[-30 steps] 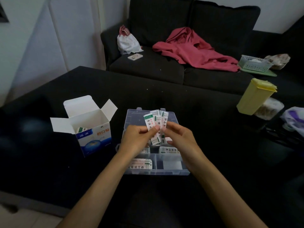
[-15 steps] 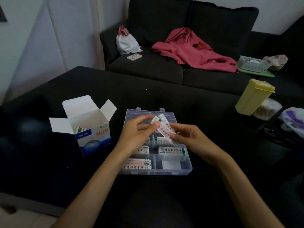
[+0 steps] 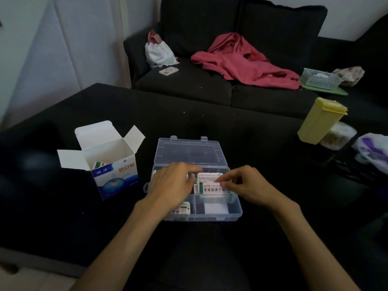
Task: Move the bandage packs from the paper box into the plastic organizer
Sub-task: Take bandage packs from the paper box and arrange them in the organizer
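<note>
My right hand (image 3: pixel 249 186) pinches the bandage packs (image 3: pixel 212 183) over the plastic organizer (image 3: pixel 235 213); my left hand (image 3: pixel 174 182) has bent fingers at their left end, but I cannot tell if it grips them.

The packs lie flat in a back compartment of the organizer, which stands with its lid open on the black table (image 3: pixel 210 127). One more pack (image 3: pixel 182 208) lies in the front left compartment, partly under my left wrist. The paper box (image 3: pixel 109 162) stands open just to the left of the organizer, with a few packs showing inside. A yellow container (image 3: pixel 320 120) stands far to the right.
</note>
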A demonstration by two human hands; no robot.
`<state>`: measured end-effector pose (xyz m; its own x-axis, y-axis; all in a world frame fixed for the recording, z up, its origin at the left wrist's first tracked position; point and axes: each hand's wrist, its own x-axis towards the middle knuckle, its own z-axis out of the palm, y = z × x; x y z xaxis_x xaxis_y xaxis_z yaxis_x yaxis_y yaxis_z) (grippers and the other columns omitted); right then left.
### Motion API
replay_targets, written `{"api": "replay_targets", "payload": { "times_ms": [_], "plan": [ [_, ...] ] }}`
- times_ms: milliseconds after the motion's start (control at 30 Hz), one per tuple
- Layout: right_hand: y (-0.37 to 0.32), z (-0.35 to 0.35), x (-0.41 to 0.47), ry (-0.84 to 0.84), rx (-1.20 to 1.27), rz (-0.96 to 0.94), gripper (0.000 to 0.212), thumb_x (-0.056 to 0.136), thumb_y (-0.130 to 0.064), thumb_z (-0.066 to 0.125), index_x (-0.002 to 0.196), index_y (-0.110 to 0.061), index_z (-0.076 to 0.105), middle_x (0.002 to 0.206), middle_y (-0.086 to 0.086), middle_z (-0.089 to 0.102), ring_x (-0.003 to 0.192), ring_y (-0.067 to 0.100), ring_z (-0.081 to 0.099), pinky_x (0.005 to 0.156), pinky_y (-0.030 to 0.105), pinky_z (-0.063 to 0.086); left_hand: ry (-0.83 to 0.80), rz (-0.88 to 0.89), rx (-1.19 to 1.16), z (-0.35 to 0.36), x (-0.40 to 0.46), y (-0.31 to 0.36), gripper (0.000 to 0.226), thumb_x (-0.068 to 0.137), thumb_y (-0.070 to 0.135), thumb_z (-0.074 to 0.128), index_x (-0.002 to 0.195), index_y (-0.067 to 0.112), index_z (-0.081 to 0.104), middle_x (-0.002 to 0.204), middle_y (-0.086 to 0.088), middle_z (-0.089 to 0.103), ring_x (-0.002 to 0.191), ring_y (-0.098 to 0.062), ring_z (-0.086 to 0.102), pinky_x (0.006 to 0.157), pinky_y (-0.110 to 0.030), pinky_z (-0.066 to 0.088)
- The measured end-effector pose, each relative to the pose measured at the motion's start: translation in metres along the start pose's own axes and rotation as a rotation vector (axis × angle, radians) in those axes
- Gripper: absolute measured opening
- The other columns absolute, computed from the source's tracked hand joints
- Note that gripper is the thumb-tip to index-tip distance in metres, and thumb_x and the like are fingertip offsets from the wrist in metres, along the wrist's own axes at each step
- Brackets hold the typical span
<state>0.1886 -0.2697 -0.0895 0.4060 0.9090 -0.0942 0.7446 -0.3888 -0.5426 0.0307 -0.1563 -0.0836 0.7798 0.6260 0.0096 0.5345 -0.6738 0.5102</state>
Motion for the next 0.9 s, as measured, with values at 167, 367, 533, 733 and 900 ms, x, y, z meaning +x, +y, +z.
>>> {"api": "replay_targets", "payload": {
  "times_ms": [167, 367, 533, 733, 900],
  "plan": [
    [0.003, 0.0, -0.001, 0.072, -0.241, -0.005, 0.02, 0.087, -0.033, 0.064, 0.107, -0.034, 0.068, 0.099, -0.011, 0.052, 0.096, 0.009, 0.043, 0.089, 0.032, 0.041, -0.099, 0.023, 0.043, -0.001, -0.002, 0.0, 0.036, 0.099, 0.015, 0.045, 0.125, 0.035, 0.059, 0.136, 0.004, 0.054, 0.087, -0.016, 0.061, 0.07, -0.025, 0.049],
    [-0.002, 0.003, -0.003, 0.072, -0.36, 0.041, 0.027, 0.088, -0.046, 0.058, 0.112, -0.036, 0.064, 0.1, -0.008, 0.045, 0.099, 0.011, 0.04, 0.087, 0.028, 0.033, -0.08, -0.028, -0.008, -0.011, -0.001, 0.0, 0.03, 0.097, 0.016, 0.048, 0.114, 0.033, 0.066, 0.132, 0.009, 0.057, 0.106, -0.011, 0.06, 0.086, -0.028, 0.049],
    [-0.008, 0.004, -0.002, 0.113, -0.325, 0.044, 0.03, 0.088, -0.051, 0.054, 0.11, -0.034, 0.066, 0.098, -0.007, 0.043, 0.096, 0.01, 0.034, 0.08, 0.025, 0.026, -0.058, -0.087, -0.017, -0.012, 0.002, -0.006, 0.025, 0.096, 0.02, 0.049, 0.098, 0.027, 0.073, 0.112, 0.015, 0.067, 0.089, -0.004, 0.062, 0.06, -0.014, 0.037],
    [-0.009, 0.004, -0.003, 0.065, -0.338, 0.053, 0.024, 0.087, -0.05, 0.057, 0.106, -0.037, 0.065, 0.101, -0.005, 0.045, 0.099, 0.012, 0.035, 0.08, 0.026, 0.026, -0.132, -0.052, 0.009, -0.002, 0.0, -0.002, 0.027, 0.097, 0.018, 0.048, 0.115, 0.026, 0.067, 0.114, 0.006, 0.066, 0.092, -0.01, 0.061, 0.081, -0.03, 0.05],
    [-0.007, 0.003, -0.001, 0.03, -0.297, 0.056, 0.02, 0.088, -0.043, 0.059, 0.106, -0.036, 0.066, 0.099, -0.005, 0.045, 0.098, 0.012, 0.037, 0.08, 0.026, 0.029, -0.183, -0.017, -0.012, 0.0, 0.0, 0.0, 0.033, 0.098, 0.015, 0.044, 0.12, 0.027, 0.065, 0.119, 0.006, 0.065, 0.088, -0.01, 0.06, 0.08, -0.031, 0.052]
  ]
}}
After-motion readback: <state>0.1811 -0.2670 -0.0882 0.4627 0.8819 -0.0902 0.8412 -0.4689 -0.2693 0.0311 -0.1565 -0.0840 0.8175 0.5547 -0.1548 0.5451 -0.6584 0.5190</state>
